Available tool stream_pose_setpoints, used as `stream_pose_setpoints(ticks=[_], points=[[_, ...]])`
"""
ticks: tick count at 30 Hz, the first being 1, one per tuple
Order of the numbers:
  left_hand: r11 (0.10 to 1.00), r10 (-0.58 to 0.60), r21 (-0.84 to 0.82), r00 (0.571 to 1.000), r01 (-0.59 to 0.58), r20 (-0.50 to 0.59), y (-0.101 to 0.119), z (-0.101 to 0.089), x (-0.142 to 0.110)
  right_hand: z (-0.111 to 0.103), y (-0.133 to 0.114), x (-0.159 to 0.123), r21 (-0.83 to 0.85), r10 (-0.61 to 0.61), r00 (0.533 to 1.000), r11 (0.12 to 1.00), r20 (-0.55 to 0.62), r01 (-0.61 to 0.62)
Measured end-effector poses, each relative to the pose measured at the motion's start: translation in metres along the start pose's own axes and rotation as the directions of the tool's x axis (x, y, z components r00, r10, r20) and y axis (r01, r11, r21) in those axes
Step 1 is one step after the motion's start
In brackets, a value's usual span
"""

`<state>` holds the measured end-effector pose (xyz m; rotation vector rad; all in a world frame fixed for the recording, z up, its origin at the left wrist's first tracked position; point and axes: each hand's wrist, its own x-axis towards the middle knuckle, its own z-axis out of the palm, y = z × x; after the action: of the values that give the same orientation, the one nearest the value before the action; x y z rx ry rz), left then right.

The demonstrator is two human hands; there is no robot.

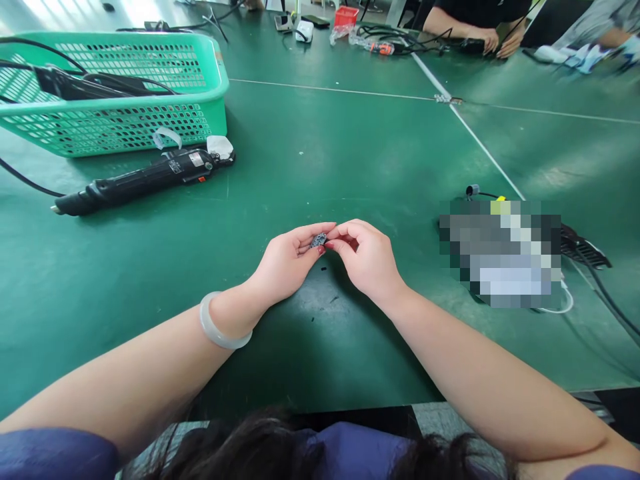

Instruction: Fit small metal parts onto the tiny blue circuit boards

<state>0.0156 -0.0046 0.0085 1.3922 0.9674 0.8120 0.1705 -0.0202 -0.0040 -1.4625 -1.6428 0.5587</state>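
Observation:
Low over the green table, both hands meet around a small dark grey, speckled part (pixel 319 240); its exact kind is too small to tell. My left hand (pixel 287 263) is closed on it, thumb against its near side and fingers curled behind. My right hand (pixel 367 257) comes from the other side, thumb and forefinger pinched at the part's right end. Whatever lies between those right fingertips is mostly hidden. A tiny black piece (pixel 323 269) lies on the table just below the fingertips. A pale bangle (pixel 220 323) circles my left wrist.
A black electric screwdriver (pixel 150 175) lies at left before a green perforated basket (pixel 200 110) holding dark cabled items. A pixelated object (pixel 500 253) with cables sits at right. Farther back are a red box (pixel 346 16), tangled cables (pixel 390 37) and a co-worker's hands (pixel 495 43).

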Motion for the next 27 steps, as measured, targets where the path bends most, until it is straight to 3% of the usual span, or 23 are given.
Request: stream_pose_setpoints(ticks=[13,27], points=[[0.975,-0.060,-0.211,0.997,0.068,0.042,-0.0008,-0.0020,0.0026,-0.0018,-0.0083,-0.0052,-0.003,-0.037,0.998,0.999,-0.046,0.037],[0.998,0.005,-0.060,0.998,-0.001,0.069,-0.0051,-0.0020,0.0029,-0.0031,-0.0039,-0.0031,-0.016,-0.035,0.999,0.999,-0.023,0.034]])
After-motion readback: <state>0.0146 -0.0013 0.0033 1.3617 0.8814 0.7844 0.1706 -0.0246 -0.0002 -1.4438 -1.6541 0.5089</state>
